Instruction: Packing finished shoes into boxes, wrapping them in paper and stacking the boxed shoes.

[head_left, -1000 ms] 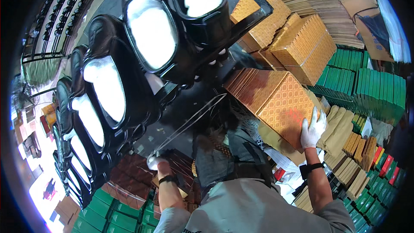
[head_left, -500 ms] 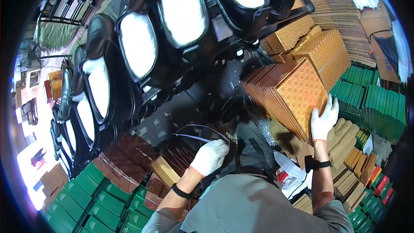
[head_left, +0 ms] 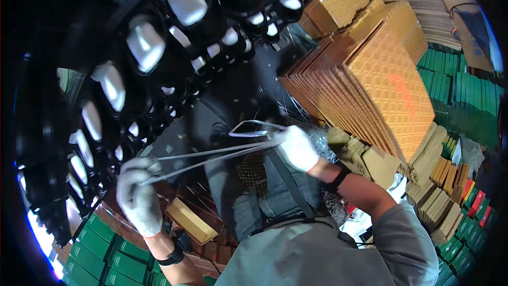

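A thin whitish strap runs in two strands between my hands over my lap, with a small loop past my right hand. My left hand, in a white glove, is closed on its left end; motion blurs the fingers a little. My right hand, also gloved in white, grips the other end in front of my body. To the right of it leans a thick stack of flat cardboard pieces, brown with an orange patterned face. Neither hand touches this stack.
Overhead on the left, a dark rack carries black shoe-like items with white oval faces. Green boxes fill the lower left, beside an open light-brown box. More green stacks and small coloured bundles line the right.
My right hand has left the cardboard stack and come to the middle, taking hold of the strap. My left hand has moved out to the left, and the strap is stretched between them.
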`<state>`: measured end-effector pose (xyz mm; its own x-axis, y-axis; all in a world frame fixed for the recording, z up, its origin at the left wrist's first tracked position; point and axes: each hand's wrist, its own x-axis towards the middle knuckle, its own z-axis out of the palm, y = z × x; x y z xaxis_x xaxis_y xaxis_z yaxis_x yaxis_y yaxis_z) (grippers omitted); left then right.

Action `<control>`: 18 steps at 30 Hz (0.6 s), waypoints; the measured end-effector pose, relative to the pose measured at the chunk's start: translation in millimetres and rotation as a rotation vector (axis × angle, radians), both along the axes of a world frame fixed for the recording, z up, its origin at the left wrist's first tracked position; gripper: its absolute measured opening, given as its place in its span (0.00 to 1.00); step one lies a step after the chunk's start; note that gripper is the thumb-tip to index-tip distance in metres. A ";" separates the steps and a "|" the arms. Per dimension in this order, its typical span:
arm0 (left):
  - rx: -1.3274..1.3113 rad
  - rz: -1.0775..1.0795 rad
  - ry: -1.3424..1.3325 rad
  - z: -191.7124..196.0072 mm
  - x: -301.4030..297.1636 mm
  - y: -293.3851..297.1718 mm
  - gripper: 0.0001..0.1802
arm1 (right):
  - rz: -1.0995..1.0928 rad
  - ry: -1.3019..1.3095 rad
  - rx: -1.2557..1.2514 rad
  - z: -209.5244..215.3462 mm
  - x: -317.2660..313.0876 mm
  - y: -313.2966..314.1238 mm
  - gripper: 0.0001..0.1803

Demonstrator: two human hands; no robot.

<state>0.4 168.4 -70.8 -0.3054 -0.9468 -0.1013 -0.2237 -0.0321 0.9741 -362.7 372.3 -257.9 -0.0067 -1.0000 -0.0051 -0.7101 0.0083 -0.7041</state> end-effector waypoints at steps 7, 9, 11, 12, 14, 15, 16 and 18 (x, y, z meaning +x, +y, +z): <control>-0.053 -0.313 -0.640 -182.9 7.1 118.8 0.29 | 0.354 0.256 1.302 -241.3 -104.8 347.5 0.18; 0.068 -0.174 -0.469 -233.2 16.3 148.5 0.24 | 0.409 0.396 1.484 -354.3 -142.9 467.1 0.19; 0.184 -0.013 -0.441 -277.7 23.7 186.6 0.22 | 0.073 0.207 0.485 -444.1 -112.8 490.1 0.18; -0.233 -0.104 -0.475 -324.2 24.0 198.1 0.21 | 0.107 0.619 1.002 -490.6 -124.5 470.8 0.24; -0.363 0.186 -0.635 -367.0 62.2 255.0 0.26 | 0.156 0.677 1.005 -490.8 -96.6 515.1 0.22; -0.378 0.325 -0.738 -371.8 83.6 286.0 0.29 | 0.248 0.712 1.013 -475.3 -63.1 548.6 0.21; -0.151 0.503 -0.775 -373.7 99.2 320.7 0.33 | 0.326 0.769 0.976 -476.1 -44.0 536.9 0.20; 0.360 0.815 -0.528 -438.6 186.4 404.5 0.38 | 0.493 0.944 0.826 -473.8 -32.5 460.4 0.20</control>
